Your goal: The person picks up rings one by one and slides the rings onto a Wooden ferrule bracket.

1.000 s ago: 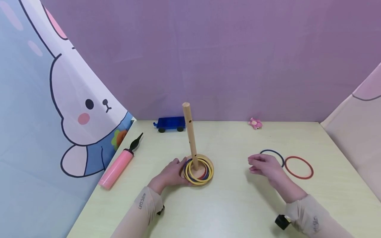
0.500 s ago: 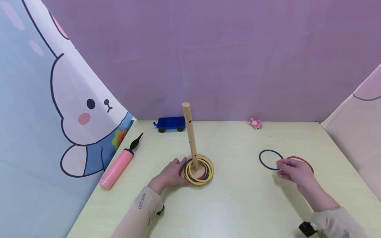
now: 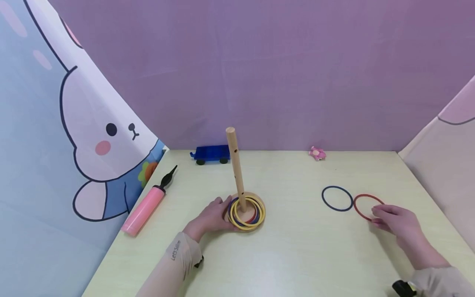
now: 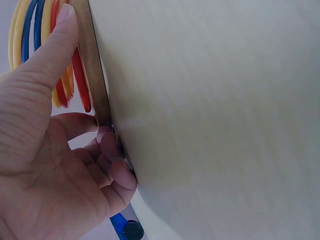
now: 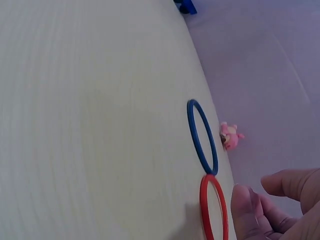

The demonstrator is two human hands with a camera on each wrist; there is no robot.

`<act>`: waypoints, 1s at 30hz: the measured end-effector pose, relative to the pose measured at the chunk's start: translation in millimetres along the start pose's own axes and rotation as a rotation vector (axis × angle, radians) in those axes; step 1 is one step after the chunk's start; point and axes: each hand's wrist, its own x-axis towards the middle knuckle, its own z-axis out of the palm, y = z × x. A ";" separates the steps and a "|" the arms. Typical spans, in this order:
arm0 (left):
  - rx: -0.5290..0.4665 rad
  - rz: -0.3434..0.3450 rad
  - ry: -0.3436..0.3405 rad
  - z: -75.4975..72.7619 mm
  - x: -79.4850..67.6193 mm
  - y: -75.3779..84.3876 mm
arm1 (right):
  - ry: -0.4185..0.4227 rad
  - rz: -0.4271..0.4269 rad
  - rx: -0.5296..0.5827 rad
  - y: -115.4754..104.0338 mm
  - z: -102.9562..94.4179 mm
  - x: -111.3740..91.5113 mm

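My left hand [image 3: 211, 216] grips the round wooden base [image 4: 93, 75] of a ring toss stand [image 3: 236, 169], thumb over its top and fingers at its edge. Yellow, blue and red rings [image 3: 263, 214] lie stacked around the upright peg. My right hand [image 3: 398, 227] hovers over the near right part of a red ring [image 3: 367, 195] lying flat on the table. In the right wrist view, the thumb and fingers of the right hand [image 5: 280, 210] are loosely bent and apart, with nothing between them. A blue ring [image 3: 337, 210] lies against the red ring's left side.
A pink hand pump [image 3: 144, 210] with a black nozzle lies at the table's left edge. At the back stand a blue toy wagon [image 3: 211, 153] and a small pink toy animal [image 3: 317, 153]. A purple cloth [image 3: 278, 82] hangs behind the table [image 3: 289, 255].
My right hand has moved right, from beside the blue ring to over the red ring, uncovering the blue ring. The left hand stays on the stand's base.
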 end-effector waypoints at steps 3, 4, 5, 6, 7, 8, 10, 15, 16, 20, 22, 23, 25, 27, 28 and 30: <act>-0.003 0.005 0.003 0.2 0.3 -1.2 | 0.022 -0.005 0.004 3.2 -7.6 0.3; -0.004 0.005 0.002 0.3 0.2 -1.3 | 0.030 -0.004 0.009 4.4 -9.8 0.4; -0.006 0.005 0.003 0.4 0.1 -1.5 | 0.038 -0.007 0.008 5.3 -11.5 0.2; -0.008 0.004 0.003 0.4 -0.1 -1.6 | 0.041 -0.004 0.020 5.7 -13.2 0.1; -0.012 0.004 0.002 0.4 -0.3 -1.4 | 0.048 -0.005 0.009 6.0 -14.3 -0.2; -0.016 0.004 0.002 0.3 -0.6 -1.1 | 0.055 -0.003 0.002 6.3 -15.4 -0.2; -0.018 0.000 0.002 0.1 -0.7 -0.7 | 0.077 0.002 -0.052 6.8 -17.7 0.4; -0.011 -0.003 0.003 -0.1 -0.4 0.0 | 0.147 0.011 -0.260 8.9 -22.2 3.8; -0.010 -0.004 0.002 -0.1 -0.5 0.2 | 0.156 0.016 -0.284 9.3 -23.0 4.6; -0.009 -0.009 -0.001 -0.7 -0.8 0.9 | 0.174 0.040 -0.343 11.2 -25.8 7.1; -0.012 -0.011 -0.002 -0.9 -1.0 1.3 | 0.178 0.053 -0.356 11.8 -27.0 8.4; -0.014 -0.011 -0.002 -1.0 -1.0 1.4 | 0.179 0.061 -0.366 12.1 -27.7 9.1; -0.017 -0.012 -0.002 -0.9 -1.1 1.5 | 0.180 0.076 -0.377 12.3 -29.1 10.6; -0.016 -0.011 -0.003 -0.7 -1.0 1.2 | 0.178 0.087 -0.383 12.2 -30.0 12.1; -0.015 -0.011 -0.002 -0.4 -1.0 0.9 | 0.177 0.093 -0.382 12.0 -30.3 12.9; -0.016 -0.011 -0.001 -0.2 -0.9 0.4 | 0.172 0.099 -0.387 11.9 -30.5 14.5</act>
